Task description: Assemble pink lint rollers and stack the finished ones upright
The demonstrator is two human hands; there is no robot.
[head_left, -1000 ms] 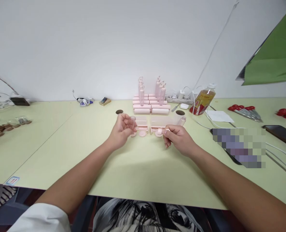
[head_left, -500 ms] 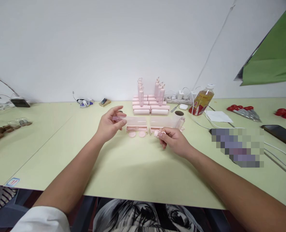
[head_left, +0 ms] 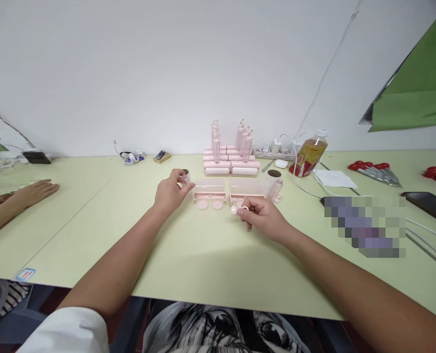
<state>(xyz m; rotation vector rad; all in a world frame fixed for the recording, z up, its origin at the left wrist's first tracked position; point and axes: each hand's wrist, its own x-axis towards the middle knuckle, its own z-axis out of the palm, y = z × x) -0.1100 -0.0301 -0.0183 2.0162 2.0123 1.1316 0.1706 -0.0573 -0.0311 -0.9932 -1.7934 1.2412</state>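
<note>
My left hand (head_left: 169, 192) is closed around a small clear bottle (head_left: 185, 179), held just left of two low pink trays (head_left: 210, 196) on the pale green table (head_left: 203, 255). My right hand (head_left: 260, 215) pinches a small pink cap (head_left: 234, 210) in front of the right tray. Two round pink lids (head_left: 203, 205) lie before the left tray. Another clear bottle (head_left: 276, 189) stands to the right of the trays.
Stacked pink boxes with upright pink tubes (head_left: 229, 157) stand behind the trays. A yellow drink bottle (head_left: 309, 154), a power strip and cables sit at the back right; red-handled tools (head_left: 374, 170) and a phone (head_left: 429, 202) lie far right. Another person's hand (head_left: 34, 191) rests at the left.
My left hand has turned the clear bottle upright and brought it closer to the left tray. My right hand drew slightly nearer with the cap. Another person's hand slid onto the table at left.
</note>
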